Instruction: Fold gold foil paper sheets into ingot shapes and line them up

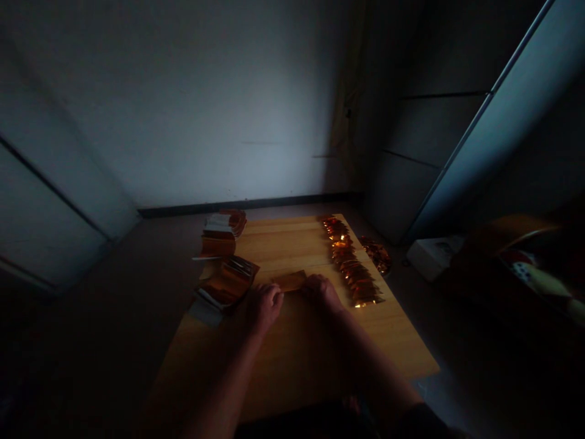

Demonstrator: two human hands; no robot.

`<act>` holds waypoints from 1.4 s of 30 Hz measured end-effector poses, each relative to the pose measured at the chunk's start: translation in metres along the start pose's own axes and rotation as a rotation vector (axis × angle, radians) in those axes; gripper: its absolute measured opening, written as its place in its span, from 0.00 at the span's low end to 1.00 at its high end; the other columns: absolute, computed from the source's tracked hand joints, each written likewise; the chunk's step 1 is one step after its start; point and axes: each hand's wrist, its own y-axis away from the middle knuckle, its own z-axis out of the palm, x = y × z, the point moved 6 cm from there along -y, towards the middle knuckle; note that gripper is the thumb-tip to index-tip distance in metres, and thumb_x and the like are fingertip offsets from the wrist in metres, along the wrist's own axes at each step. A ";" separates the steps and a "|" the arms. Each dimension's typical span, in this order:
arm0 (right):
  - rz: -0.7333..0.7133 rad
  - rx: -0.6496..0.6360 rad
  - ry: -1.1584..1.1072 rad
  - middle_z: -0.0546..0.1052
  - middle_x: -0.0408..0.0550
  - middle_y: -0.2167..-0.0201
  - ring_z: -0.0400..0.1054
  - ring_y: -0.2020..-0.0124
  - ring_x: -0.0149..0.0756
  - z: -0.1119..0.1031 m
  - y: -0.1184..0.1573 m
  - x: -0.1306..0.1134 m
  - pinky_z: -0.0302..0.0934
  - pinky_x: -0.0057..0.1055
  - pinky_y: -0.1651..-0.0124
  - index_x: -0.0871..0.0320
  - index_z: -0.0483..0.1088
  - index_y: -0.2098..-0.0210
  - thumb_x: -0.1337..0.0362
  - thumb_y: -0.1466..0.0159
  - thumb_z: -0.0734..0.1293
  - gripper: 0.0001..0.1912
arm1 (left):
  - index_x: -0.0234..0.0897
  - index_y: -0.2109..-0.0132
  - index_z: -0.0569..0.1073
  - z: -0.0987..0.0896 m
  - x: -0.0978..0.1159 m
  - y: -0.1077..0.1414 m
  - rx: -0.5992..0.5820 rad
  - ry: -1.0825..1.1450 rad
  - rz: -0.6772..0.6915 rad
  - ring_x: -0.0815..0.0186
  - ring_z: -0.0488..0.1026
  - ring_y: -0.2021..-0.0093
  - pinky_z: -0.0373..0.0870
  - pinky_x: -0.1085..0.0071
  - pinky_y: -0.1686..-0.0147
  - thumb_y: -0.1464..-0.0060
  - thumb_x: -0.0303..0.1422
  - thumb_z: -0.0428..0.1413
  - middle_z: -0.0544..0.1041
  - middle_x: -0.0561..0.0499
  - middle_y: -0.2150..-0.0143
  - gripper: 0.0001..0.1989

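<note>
Held by left hand (pixel 265 306) and right hand (pixel 324 291); brown sheet (pixel 291 281), thin, oblong, dull

In a dim room, a person's left hand (pixel 265 305) holds one end of a brown sheet (pixel 291 281) above a wooden table (pixel 283 353); the right hand (pixel 323 292) is at the other end, its fingers too dark to read. Brown stacks (pixel 231 280) lie left, a row of shiny packets (pixel 354 268) right.

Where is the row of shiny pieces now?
In the head view, the row lies on the wooden table near its right edge, to the right of the right hand.
</note>
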 end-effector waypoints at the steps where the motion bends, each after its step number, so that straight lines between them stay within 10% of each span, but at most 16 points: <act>1: 0.020 0.005 -0.003 0.77 0.48 0.65 0.67 0.63 0.33 0.000 -0.002 0.001 0.56 0.26 0.59 0.58 0.75 0.66 0.67 0.36 0.64 0.07 | 0.39 0.66 0.74 0.000 -0.001 0.000 0.005 0.005 -0.002 0.61 0.71 0.58 0.67 0.65 0.56 0.45 0.29 0.51 0.79 0.49 0.61 0.07; 16: 0.342 -0.037 0.100 0.78 0.47 0.62 0.70 0.66 0.32 -0.012 -0.010 -0.009 0.55 0.23 0.65 0.54 0.76 0.61 0.63 0.36 0.61 0.11 | 0.38 0.70 0.71 0.007 -0.008 -0.011 -0.078 -0.085 -0.138 0.66 0.69 0.64 0.65 0.71 0.64 0.43 0.32 0.50 0.72 0.48 0.65 0.09; 42: 0.400 0.002 0.138 0.74 0.48 0.62 0.66 0.68 0.32 -0.009 -0.014 -0.003 0.52 0.25 0.69 0.56 0.73 0.61 0.66 0.41 0.63 0.09 | 0.39 0.62 0.71 0.003 0.004 -0.011 -0.095 -0.341 -0.204 0.59 0.69 0.60 0.62 0.67 0.63 0.43 0.32 0.51 0.71 0.46 0.62 0.06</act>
